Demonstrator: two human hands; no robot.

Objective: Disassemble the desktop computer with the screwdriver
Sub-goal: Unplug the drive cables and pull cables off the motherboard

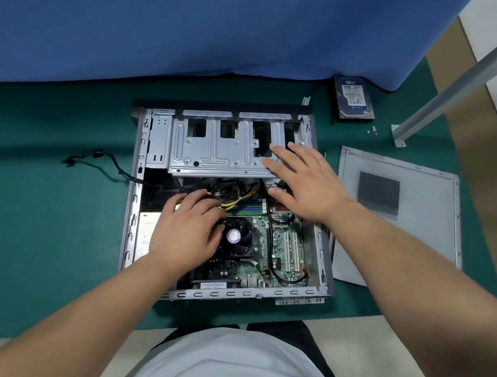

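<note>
An open desktop computer case (137,188) lies flat on a green mat, its motherboard (283,247) and CPU fan (237,236) exposed. My left hand (189,231) reaches inside beside the fan, fingers curled around the yellow-and-black power cable bundle (238,201). My right hand (304,181) rests flat with straight fingers on the right end of the silver drive cage (214,149). No screwdriver is visible.
The removed side panel (400,222) lies to the right of the case. A hard drive (354,99) and loose screws (373,130) sit at the back right near a metal post (450,91). A loose black cable (102,162) trails left. A blue curtain hangs behind.
</note>
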